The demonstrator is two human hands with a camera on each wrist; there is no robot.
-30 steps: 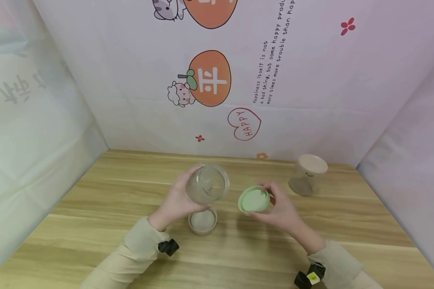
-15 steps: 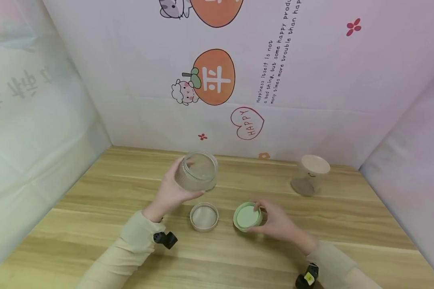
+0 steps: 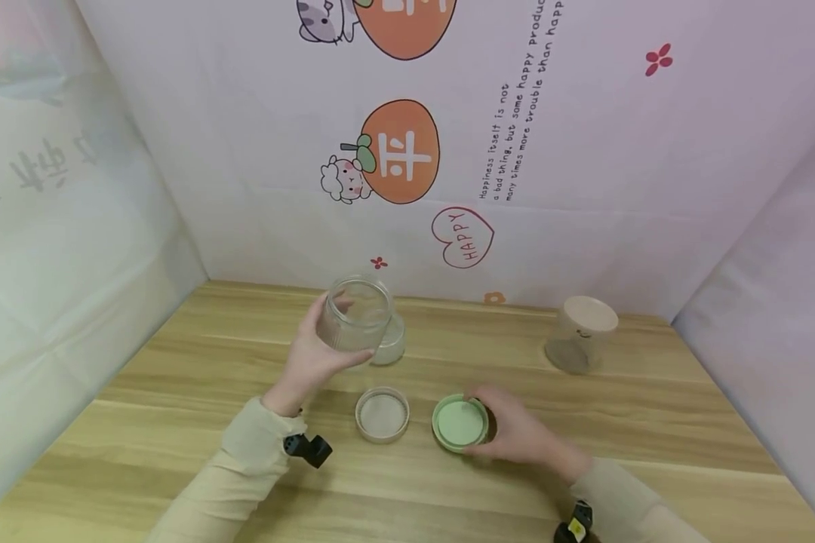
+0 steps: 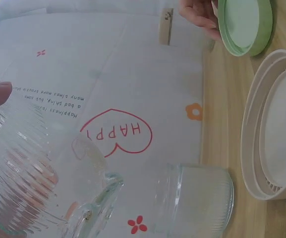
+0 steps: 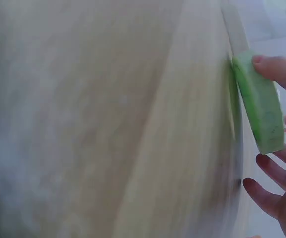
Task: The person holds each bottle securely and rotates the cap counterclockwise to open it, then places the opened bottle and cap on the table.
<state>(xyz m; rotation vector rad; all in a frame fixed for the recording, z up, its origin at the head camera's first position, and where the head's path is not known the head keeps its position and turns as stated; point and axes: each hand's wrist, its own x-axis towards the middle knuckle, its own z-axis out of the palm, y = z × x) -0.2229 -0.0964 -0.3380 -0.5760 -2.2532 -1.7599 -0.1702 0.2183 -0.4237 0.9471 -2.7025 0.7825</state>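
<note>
My left hand (image 3: 307, 368) grips a clear ribbed glass jar (image 3: 356, 324), lidless and raised above the table, its mouth tipped toward the head camera. Behind it stands a second clear glass jar (image 3: 391, 344), partly hidden by the held one; the left wrist view shows this standing jar (image 4: 195, 201) lower down. With thumb and fingers at its rim, my right hand (image 3: 519, 428) holds a green lid (image 3: 459, 423), inner side up, close over the tabletop. A beige lid (image 3: 382, 415) lies inner side up on the wood, between the two hands.
At the back right stands a clear jar (image 3: 570, 353) with a beige lid (image 3: 591, 314) on it. A white printed cloth (image 3: 557, 249) rises along the table's back edge, and plain cloth walls close both sides. The tabletop (image 3: 625, 422) is wood-grained.
The green lid has come down toward the table, nearer me, in my right hand. My left hand has moved the jar left and back, bringing the second jar and beige lid into fuller view.
</note>
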